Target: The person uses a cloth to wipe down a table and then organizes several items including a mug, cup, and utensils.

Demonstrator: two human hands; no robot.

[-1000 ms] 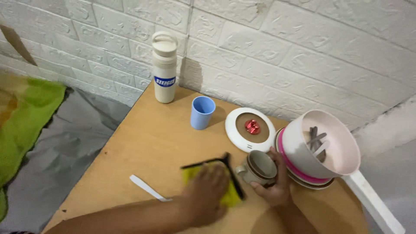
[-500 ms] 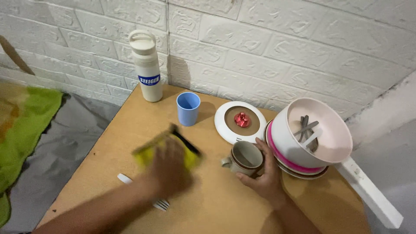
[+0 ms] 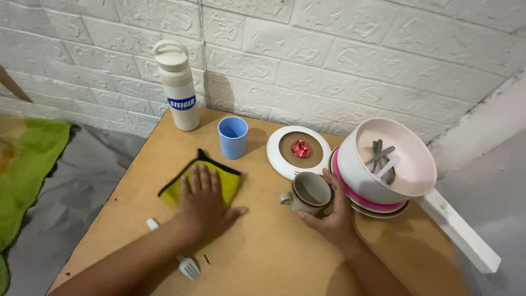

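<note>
Left hand (image 3: 205, 205) is pressing flat, fingers spread, on the yellow cloth (image 3: 224, 183) mid-table; right hand (image 3: 331, 216) is gripping the mug (image 3: 308, 193). Risk: cloth sweeping the fork (image 3: 183, 262) off the front edge, or knocking the blue cup (image 3: 232, 137).

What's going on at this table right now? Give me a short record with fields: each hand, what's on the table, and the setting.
Left hand: left hand pressed flat on a yellow cloth with dark edging
Right hand: right hand gripping a beige mug, fingers around its far side
Behind the mug: round white lid with a red knob
Right of the mug: pale bowl holding utensils, tilted on stacked plates
Far side: blue cup, cream bottle
Near edge: white fork
Setting: wooden table against a white brick wall
</note>
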